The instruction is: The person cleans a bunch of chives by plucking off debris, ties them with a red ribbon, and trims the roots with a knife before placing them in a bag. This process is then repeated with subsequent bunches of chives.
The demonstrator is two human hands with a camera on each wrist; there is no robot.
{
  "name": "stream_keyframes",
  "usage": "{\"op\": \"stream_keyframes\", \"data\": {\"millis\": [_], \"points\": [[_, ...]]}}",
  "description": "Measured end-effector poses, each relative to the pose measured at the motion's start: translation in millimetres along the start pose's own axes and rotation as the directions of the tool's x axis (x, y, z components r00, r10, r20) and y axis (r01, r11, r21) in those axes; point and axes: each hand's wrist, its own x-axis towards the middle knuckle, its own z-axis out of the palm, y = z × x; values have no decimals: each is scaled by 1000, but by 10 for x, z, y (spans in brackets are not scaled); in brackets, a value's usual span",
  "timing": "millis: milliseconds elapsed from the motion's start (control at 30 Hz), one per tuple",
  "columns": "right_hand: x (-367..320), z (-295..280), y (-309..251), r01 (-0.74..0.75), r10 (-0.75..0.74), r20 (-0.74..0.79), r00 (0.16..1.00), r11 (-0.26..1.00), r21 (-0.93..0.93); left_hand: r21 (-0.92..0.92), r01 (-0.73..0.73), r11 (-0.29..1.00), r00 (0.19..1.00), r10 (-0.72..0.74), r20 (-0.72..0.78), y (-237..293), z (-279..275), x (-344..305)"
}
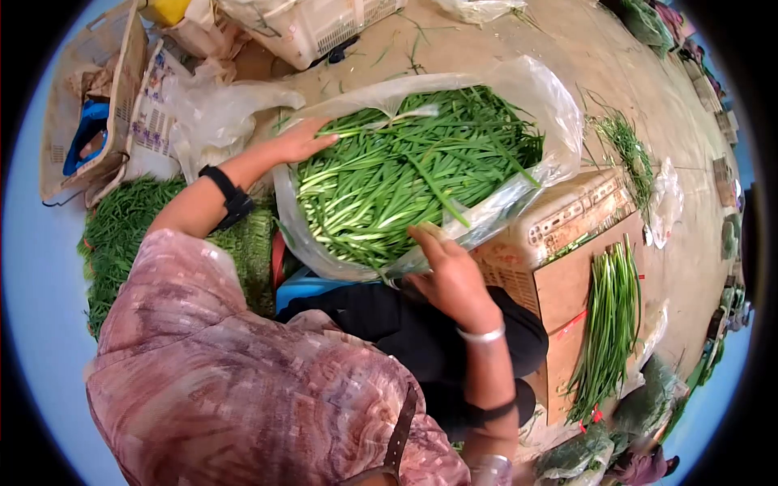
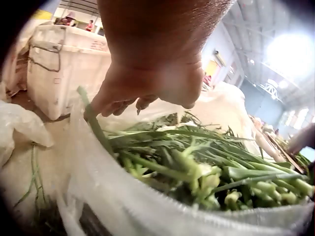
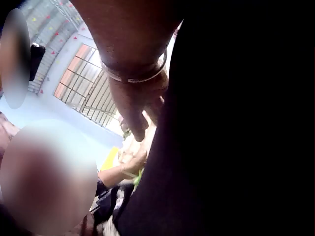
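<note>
Long green chives with pale stem ends fill a large clear plastic bag in front of the person. My left hand lies at the bag's left rim, fingers extended over the leaves. From the left wrist view, that hand hangs over the heap, beside one upright leaf at the rim. My right hand hovers by the bag's near right edge, its fingers pointing toward the chives. The right wrist view shows this hand with fingers loosely extended; dark cloth hides much of the scene.
A tied bunch of chives lies on a cardboard sheet at the right, beside a dirty plastic crate. White crates stand behind the bag. Leafy greens are piled at the left. Leaf scraps litter the floor.
</note>
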Motion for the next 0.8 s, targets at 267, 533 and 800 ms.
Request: {"op": "stream_keyframes", "data": {"millis": [267,533,800], "points": [[-251,793,-237,-538,561,39,827,809,-237,-18,-99,995,994,98,-50,-582,559,-889],[-358,902,-348,-560,578,-53,815,807,190,-337,11,942,992,-52,-113,-1123,564,-15],[-394,1091,-75,-598,595,112,796,744,298,-956,269,121,926,-304,222,-1043,851,257]]}}
